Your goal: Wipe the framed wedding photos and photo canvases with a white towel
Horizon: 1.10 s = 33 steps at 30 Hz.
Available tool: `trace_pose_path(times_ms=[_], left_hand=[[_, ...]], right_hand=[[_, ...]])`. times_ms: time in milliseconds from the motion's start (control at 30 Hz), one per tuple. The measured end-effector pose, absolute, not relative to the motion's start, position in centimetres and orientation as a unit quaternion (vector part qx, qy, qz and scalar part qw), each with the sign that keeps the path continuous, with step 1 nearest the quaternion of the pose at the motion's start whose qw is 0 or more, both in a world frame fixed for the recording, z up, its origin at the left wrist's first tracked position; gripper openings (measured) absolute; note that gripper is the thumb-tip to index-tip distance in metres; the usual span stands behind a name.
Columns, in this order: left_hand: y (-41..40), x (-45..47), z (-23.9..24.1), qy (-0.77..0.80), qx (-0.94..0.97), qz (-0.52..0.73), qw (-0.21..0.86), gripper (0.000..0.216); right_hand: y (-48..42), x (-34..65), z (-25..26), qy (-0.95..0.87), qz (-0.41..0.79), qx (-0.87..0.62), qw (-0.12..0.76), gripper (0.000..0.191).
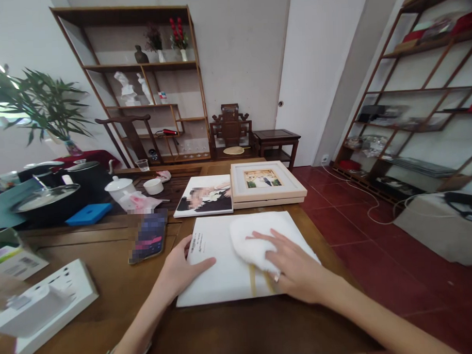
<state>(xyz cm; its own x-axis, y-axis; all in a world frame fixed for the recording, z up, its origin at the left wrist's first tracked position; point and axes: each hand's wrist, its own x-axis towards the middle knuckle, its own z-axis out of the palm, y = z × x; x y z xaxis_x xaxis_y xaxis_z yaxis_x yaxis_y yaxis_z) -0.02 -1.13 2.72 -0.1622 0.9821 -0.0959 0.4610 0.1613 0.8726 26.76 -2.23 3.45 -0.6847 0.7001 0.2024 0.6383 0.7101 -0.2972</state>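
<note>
A flat white board (220, 281) lies on the wooden table in front of me, with small dark print near its left edge and two yellowish stripes near its front edge. My left hand (187, 266) grips the board's left side, thumb laid across the top and fingers at the edge. A white cloth (248, 238) is bunched on the board's upper right half. My right hand (289, 263), wearing a ring, holds this cloth against the surface, its fingers spread over it. What lies under the cloth is hidden.
Behind the board are a photo panel (203, 195) and a pale framed picture (267, 181). Left stand a phone (149, 237), a white power strip (54, 307), a blue box (89, 214), a white lidded bowl (119, 189) and a dark pot (47, 204). The table's right edge borders red floor tiles.
</note>
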Motion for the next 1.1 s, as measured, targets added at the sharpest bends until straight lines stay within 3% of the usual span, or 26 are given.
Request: trace_pose_path(times_ms=[333, 500, 633, 900, 1100], left_hand=[[-1.5, 0.4, 2.6, 0.704, 0.635, 0.248, 0.199, 0.1], [-1.9, 0.7, 2.1, 0.696, 0.659, 0.236, 0.16, 0.087], [-2.0, 0.4, 1.7, 0.694, 0.635, 0.283, 0.188, 0.085], [-2.2, -0.4, 3.7, 0.63, 0.517, 0.443, 0.372, 0.077], [-2.9, 0.2, 7.5, 0.625, 0.429, 0.533, 0.376, 0.075]], right_hand=[[0.0, 27.0, 1.3, -0.888, 0.019, -0.436, 0.145, 0.03], [-0.2, 26.9, 1.1, -0.891, 0.004, -0.433, 0.137, 0.025], [-0.2, 26.8, 1.0, -0.89, 0.003, -0.434, 0.138, 0.025], [-0.6, 22.9, 2.9, -0.9, 0.035, -0.413, 0.131, 0.028], [-0.9, 19.0, 6.7, -0.929, 0.048, -0.324, 0.174, 0.031]])
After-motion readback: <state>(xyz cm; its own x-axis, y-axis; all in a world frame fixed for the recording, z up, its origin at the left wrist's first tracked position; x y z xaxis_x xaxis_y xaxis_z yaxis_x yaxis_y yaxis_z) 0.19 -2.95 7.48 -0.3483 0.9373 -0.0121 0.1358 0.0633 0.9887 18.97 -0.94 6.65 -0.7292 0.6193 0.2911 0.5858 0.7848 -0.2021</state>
